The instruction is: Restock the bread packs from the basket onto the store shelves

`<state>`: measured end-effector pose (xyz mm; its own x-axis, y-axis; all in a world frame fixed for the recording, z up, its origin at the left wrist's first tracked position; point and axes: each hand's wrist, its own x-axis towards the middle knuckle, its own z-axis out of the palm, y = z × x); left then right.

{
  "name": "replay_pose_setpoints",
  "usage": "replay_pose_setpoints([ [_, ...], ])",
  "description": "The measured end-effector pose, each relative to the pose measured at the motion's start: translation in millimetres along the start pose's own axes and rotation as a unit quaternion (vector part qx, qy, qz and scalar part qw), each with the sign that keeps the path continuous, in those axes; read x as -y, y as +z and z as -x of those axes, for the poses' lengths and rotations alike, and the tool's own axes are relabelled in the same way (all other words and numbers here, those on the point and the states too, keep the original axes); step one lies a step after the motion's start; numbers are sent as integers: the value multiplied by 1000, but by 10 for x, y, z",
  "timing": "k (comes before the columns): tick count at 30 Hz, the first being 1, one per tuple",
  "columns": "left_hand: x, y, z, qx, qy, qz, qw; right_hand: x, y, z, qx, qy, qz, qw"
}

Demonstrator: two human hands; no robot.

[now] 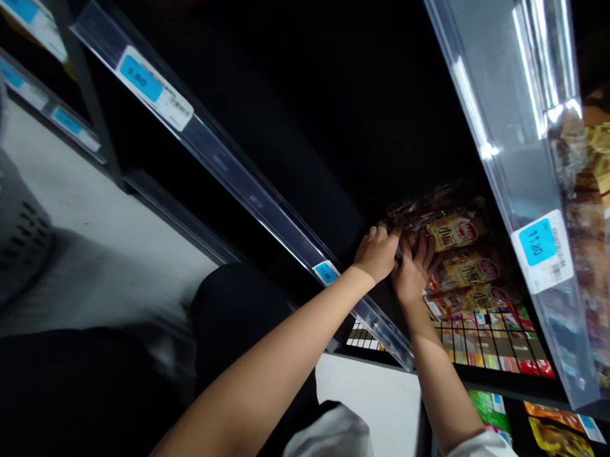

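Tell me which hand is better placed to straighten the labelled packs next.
Probably the right hand: its spread fingers overlap the labelled packs. The left hand sits farther from their labels, with the right hand in between.

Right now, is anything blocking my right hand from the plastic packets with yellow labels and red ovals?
Nothing visible does. Your right hand appears to touch the plastic packets. The long clear plastic shelf rail runs beneath your left forearm, not between hand and packets.
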<state>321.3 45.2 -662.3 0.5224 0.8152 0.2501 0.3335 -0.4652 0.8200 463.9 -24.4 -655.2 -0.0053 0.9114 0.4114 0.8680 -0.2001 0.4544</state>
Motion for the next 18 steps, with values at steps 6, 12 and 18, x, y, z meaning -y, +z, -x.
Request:
replay_pose_setpoints([
  [6,-38,-77,81,1,-8,-46,999,48,-178,55,10,-26,-62,998],
  [12,-94,-89,191,17,5,-78,997,117,-340,261,-41,-61,-149,986],
  [18,-202,-142,326,50,10,-149,988,192,-285,582,-49,-48,-307,949],
])
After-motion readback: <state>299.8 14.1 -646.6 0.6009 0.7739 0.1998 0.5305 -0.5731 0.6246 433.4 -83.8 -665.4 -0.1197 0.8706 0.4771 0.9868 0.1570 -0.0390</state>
